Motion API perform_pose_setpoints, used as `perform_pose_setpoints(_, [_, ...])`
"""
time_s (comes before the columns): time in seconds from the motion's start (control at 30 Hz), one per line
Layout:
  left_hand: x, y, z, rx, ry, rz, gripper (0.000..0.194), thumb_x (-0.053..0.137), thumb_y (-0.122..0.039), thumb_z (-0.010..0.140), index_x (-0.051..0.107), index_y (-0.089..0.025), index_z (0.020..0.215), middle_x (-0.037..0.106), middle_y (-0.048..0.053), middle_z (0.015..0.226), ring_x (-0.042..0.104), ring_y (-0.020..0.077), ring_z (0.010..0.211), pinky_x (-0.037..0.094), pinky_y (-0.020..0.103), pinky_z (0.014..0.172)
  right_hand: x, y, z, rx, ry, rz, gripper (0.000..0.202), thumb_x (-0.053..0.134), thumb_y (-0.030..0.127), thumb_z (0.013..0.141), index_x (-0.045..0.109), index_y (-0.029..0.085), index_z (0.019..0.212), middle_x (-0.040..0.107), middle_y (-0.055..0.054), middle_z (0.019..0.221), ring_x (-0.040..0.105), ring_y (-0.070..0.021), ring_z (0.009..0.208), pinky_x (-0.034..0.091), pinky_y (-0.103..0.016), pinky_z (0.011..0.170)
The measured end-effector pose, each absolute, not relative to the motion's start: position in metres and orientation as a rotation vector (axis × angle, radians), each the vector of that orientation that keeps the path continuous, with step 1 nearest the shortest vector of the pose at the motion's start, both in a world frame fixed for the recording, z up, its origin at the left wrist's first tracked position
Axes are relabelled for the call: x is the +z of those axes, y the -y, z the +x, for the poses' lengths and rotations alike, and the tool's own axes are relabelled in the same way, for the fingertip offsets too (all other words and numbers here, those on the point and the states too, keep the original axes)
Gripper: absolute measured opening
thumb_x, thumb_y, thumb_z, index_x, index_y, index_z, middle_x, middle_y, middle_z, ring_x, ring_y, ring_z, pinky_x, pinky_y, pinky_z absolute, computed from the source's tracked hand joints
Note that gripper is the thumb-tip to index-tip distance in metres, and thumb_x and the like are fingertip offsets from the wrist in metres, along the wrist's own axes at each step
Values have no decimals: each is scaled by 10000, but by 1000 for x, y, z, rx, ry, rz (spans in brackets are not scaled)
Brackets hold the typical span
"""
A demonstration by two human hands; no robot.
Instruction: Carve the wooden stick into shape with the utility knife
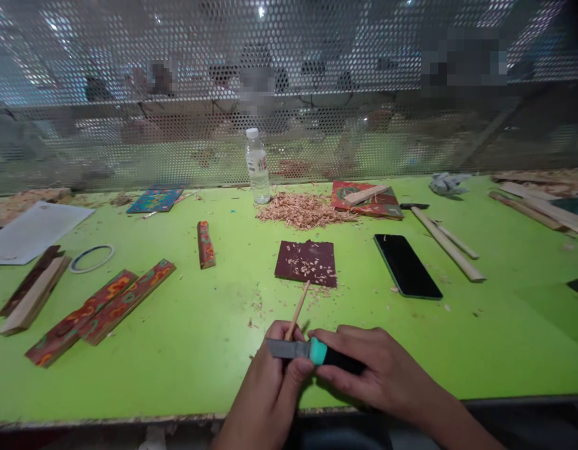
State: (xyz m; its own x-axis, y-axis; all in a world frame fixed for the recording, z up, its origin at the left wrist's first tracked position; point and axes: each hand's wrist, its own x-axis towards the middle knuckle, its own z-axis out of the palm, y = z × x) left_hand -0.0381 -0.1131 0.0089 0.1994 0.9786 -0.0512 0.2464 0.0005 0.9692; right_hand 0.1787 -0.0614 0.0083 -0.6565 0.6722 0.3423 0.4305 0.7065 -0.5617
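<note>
Left hand: fingers closed around stick, which points toward the sandpaper. Right hand: fingers wrapped around knife, blade lying across the stick. Shavings lie heaped beside the bottle on the green surface.

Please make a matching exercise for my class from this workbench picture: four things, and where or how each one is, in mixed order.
Things
1. Bottle
2. Phone
3. White ring
4. Knife

Place or state
A. Held in the right hand
B. Lying on the left part of the green table
C. Standing upright beside the pile of shavings
D. Lying flat, its screen dark

Right pairs: 1-C, 2-D, 3-B, 4-A
</note>
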Motion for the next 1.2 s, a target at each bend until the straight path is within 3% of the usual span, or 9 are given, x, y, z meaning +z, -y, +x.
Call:
perform_pose_setpoints(0.33, [4, 115, -32, 902, -1380, 1444, 309, 420, -494, 1079, 575, -227, 1081, 679, 46, 976, 647, 251, 892, 444, 340, 792, 5, 67, 175, 355, 2346, -852, 415, 475, 455, 1120, 699, 145, 1281, 655, -13, 707, 626, -158, 555, 466, -264, 501])
perform_pose_setpoints(1.03, [-2, 120, -19, 1018, -1626, 1385, 319, 497, -464, 1036, 690, -224, 1120, 768, 100, 1083, 703, 300, 973, 495, 392, 839, 9, 68, 172, 98, 2333, -879, 379, 471, 420, 1130, 656, 151, 1321, 651, 0, 725, 630, -150, 576, 458, -273, 526])
perform_pose_setpoints(1.2, [-1, 120, -19, 1014, -1652, 1358, 328, 504, -498, 1028, 696, -237, 1084, 776, 84, 1023, 706, 299, 934, 490, 389, 816, 8, 68, 172, 74, 2339, -886, 383, 480, 414, 1127, 668, 143, 1323, 651, 2, 726, 631, -156, 582, 458, -283, 540])
